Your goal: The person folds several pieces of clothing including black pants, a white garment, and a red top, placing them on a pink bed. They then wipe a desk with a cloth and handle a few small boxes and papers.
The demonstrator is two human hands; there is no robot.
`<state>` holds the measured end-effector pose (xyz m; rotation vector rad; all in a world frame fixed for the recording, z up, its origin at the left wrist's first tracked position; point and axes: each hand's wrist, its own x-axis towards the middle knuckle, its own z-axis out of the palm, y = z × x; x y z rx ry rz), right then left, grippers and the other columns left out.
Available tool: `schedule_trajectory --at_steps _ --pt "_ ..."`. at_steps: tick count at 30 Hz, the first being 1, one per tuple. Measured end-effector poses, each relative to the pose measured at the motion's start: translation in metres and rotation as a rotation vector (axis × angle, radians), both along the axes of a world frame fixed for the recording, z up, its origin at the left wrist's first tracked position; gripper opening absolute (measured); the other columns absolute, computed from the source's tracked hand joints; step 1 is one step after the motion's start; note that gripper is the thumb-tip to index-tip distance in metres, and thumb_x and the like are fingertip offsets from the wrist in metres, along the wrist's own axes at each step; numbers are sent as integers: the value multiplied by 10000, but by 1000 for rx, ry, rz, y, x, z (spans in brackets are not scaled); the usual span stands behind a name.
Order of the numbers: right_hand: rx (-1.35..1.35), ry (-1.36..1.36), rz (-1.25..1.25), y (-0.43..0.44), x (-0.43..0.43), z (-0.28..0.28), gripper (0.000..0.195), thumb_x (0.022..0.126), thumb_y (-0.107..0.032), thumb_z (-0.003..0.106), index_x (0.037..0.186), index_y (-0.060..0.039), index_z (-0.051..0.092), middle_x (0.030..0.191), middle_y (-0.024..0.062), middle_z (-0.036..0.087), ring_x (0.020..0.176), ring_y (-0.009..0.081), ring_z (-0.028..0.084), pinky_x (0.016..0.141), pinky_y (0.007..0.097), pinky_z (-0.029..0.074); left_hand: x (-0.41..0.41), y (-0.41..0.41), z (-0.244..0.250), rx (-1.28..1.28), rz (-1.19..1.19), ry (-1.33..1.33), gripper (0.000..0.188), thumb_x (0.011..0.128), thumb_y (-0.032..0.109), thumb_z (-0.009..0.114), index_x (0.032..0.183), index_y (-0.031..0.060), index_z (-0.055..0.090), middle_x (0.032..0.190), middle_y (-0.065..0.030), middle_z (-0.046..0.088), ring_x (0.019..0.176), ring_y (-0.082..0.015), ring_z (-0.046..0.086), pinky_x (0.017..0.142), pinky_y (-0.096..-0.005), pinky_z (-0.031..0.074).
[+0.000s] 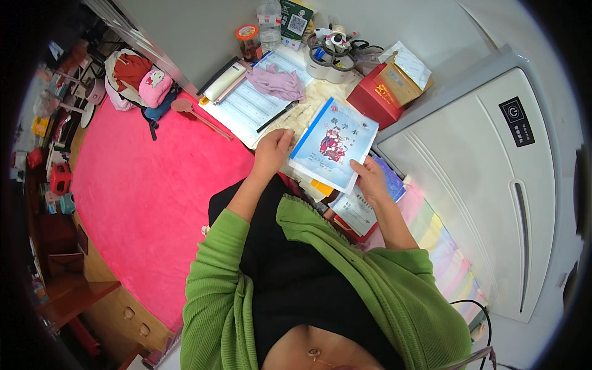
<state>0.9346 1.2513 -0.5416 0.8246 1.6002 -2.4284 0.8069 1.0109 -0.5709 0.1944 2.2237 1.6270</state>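
A thin exercise book (pixel 335 138) with a pale blue cover, a darker blue spine and cartoon figures is held over the table. My right hand (pixel 371 178) grips its lower right corner, thumb on the cover. By the book's left edge is my left hand (pixel 276 150), its fingers curled; whether they touch the book or pages cannot be told. Beyond my left hand, a black pen (pixel 277 116) lies on printed sheets (pixel 243 108), with a crumpled mauve cloth (pixel 276 82) farther up. Below my right hand, another booklet (pixel 355 210) rests on a stack of books.
A pen organizer (pixel 329 64), a red box (pixel 377 97), a lidded jar (pixel 249 44) and a plastic bottle (pixel 269 27) stand at the back. A pencil case (pixel 225 83) is beside the sheets. Left is a pink bedspread (pixel 152 185); right, a large white appliance (pixel 471 152).
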Motion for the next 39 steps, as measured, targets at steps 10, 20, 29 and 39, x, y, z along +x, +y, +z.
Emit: schedule_trajectory --at_steps 10,20,29,39 --pt "489 455 134 -5 3 12 314 952 -68 564 1247 31 525 1221 82 577 1096 143 549 961 304 437 15 2 63 500 -270 -161 270 928 54 585 1186 -23 583 1066 -46 649 980 -94 571 901 -252 450" --pt "632 481 100 -22 8 -10 323 935 -115 591 1221 24 540 1139 118 630 1039 175 583 904 317 458 32 4 21 364 -208 68 304 926 50 571 1219 -23 537 1097 -97 631 1005 -138 556 915 -288 442" --pt "942 434 97 -12 -1 39 290 950 -162 573 1173 23 572 1061 125 665 946 206 623 837 321 478 28 8 67 326 -220 88 322 931 105 582 1227 -11 530 1034 -95 628 925 -128 578 856 -279 468" --pt "626 207 179 28 29 12 338 995 -210 498 1257 3 518 1080 96 647 933 154 619 802 296 499 43 6 48 363 -102 -320 305 976 176 507 1230 9 520 1049 -92 630 861 -128 605 743 -286 508"
